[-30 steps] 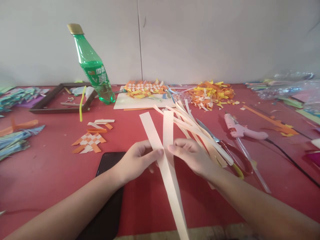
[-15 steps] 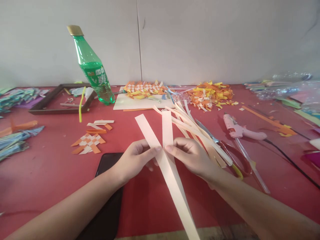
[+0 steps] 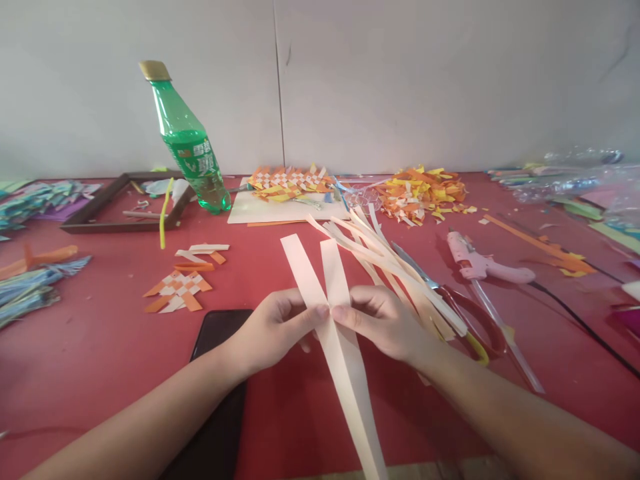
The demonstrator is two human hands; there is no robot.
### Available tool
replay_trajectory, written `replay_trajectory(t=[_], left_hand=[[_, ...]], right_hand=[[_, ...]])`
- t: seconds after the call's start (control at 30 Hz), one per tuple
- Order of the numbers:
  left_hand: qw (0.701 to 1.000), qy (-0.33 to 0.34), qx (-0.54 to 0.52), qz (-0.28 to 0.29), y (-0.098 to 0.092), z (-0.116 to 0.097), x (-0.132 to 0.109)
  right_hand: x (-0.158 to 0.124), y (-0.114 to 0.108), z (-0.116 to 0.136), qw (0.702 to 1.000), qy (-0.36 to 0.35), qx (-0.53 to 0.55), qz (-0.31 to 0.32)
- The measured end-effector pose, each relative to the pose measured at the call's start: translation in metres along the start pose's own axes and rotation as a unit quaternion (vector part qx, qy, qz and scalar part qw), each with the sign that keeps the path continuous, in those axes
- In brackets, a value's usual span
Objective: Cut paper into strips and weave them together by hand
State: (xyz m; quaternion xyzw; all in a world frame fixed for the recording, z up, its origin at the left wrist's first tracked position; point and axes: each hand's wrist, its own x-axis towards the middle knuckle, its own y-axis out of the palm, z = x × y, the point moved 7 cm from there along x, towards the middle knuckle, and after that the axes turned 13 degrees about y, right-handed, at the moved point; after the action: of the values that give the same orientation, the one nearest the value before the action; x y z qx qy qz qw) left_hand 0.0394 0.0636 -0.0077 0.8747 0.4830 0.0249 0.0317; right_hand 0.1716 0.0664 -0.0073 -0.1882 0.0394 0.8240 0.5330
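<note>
Two long pale peach paper strips [image 3: 334, 313] cross each other low over the red table [image 3: 100, 347]. My left hand [image 3: 273, 330] pinches them from the left, thumb on top at the crossing. From the right, my right hand [image 3: 385, 320] pinches the same strips, its thumb tip meeting the left thumb. The far ends of the strips fan apart; the near ends run together towards me. Several more peach strips [image 3: 385, 257] lie in a loose pile just behind my right hand.
A black phone [image 3: 215, 400] lies under my left forearm. Red-handled scissors [image 3: 465, 313] and a pink glue gun [image 3: 480, 263] with its cord lie to the right. A green bottle [image 3: 193, 150], a wooden frame [image 3: 95, 217], woven orange-white pieces [image 3: 177, 290] and paper scraps [image 3: 425, 190] are further back.
The two strips have swung closer together, their near ends now nearly aligned. Both hands stay pinched at the crossing, and the view has tilted slightly.
</note>
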Motion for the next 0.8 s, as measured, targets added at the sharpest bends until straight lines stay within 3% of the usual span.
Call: replay_trajectory(t=[0.37, 0.57, 0.73, 0.8], left_hand=[[0.999, -0.002, -0.04, -0.031, -0.002, 0.0, 0.0], [0.999, -0.011, -0.022, 0.03, 0.005, -0.003, -0.001], [1.0, -0.006, -0.007, 0.013, 0.005, -0.004, 0.0], [1.0, 0.001, -0.016, 0.002, 0.004, -0.005, 0.001]], right_hand=[[0.0, -0.003, 0.002, 1.0, -0.012, 0.013, -0.022], [0.001, -0.005, -0.001, 0.999, -0.006, 0.036, -0.023], [-0.001, 0.005, 0.0, 0.995, -0.008, 0.08, 0.055], [-0.002, 0.005, 0.002, 0.996, -0.014, 0.072, 0.049]])
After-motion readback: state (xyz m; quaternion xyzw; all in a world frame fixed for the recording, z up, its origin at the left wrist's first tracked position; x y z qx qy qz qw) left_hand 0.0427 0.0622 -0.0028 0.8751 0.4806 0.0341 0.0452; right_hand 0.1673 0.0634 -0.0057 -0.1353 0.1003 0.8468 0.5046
